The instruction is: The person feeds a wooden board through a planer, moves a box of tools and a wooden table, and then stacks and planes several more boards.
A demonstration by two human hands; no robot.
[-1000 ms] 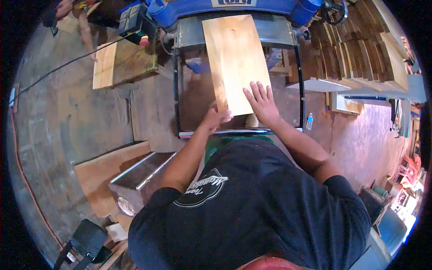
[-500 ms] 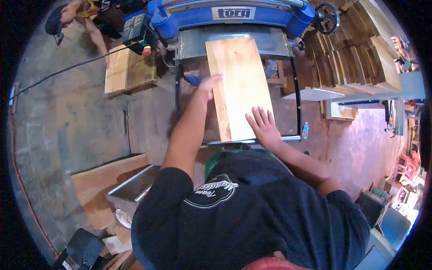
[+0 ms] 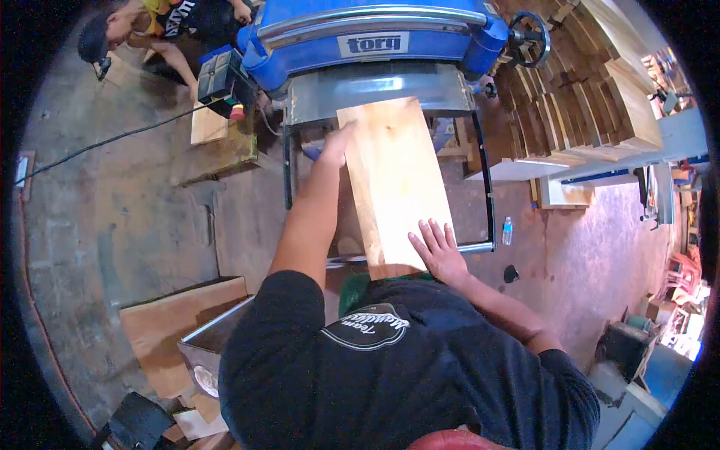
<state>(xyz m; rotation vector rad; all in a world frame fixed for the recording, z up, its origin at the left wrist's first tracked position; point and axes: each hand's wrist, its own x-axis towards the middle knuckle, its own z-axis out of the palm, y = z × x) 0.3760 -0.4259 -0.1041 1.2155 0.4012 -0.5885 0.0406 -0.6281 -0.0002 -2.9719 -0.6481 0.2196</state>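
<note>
A pale wooden board (image 3: 401,180) lies lengthwise in front of me, its far end over the metal bed (image 3: 375,88) of a blue planer (image 3: 300,45) marked "torq". Its near end reaches my shirt, past the front rail of the frame. My left hand (image 3: 341,142) grips the board's left edge near the far end; the fingers under it are hidden. Flat on the near right corner rests my right hand (image 3: 441,255), fingers spread.
Stacked boards (image 3: 592,112) stand at right, beside the planer's handwheel (image 3: 529,37). A bottle (image 3: 508,231) is on the floor. At upper left, a co-worker's hand (image 3: 193,90) is by another board (image 3: 208,125). A black cable (image 3: 112,139) crosses the left side.
The board has moved toward my body, away from the planer, with both hands still on it. My view has tilted up slightly. The co-worker's board has shifted away from me.
</note>
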